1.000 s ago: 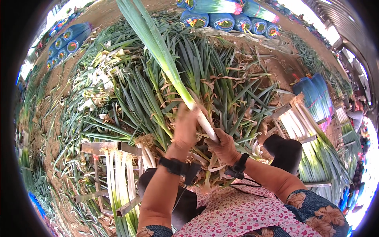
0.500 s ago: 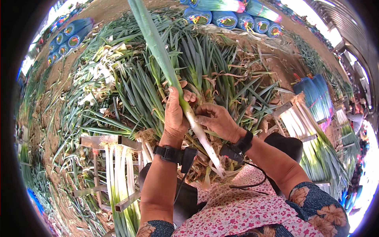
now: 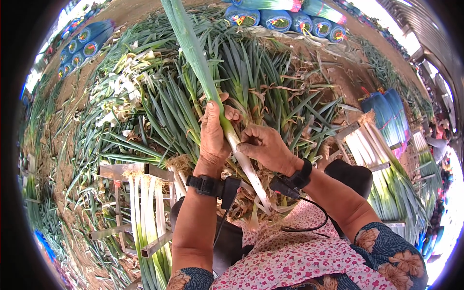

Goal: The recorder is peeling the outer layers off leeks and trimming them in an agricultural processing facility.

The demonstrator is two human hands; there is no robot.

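Observation:
A long green onion (image 3: 251,172) slants across in front of me, its thick green leaves pointing away and its white root end near my lap. My left hand (image 3: 214,133) is wrapped round it where green turns to white. At the upper white part, my right hand (image 3: 267,149) is closed in a pinch against the stalk's right side. Whether a loose skin lies between those fingertips is hidden. Beyond both hands spreads a large heap of unsorted green onions (image 3: 171,104) with dry, brownish leaves among them.
On my left, a metal rack (image 3: 123,171) holds several white-stemmed onions, roots up. A second rack (image 3: 348,131) on my right carries a thicker bunch (image 3: 382,169). Blue-wrapped bundles (image 3: 275,21) lie at the back, more (image 3: 386,113) at the right. Pale peelings (image 3: 128,82) cover the heap's left.
The green onion's root end has shifted slightly away from my lap. My right hand has moved slightly, its fingers curled more tightly by the stalk; my left hand keeps its hold.

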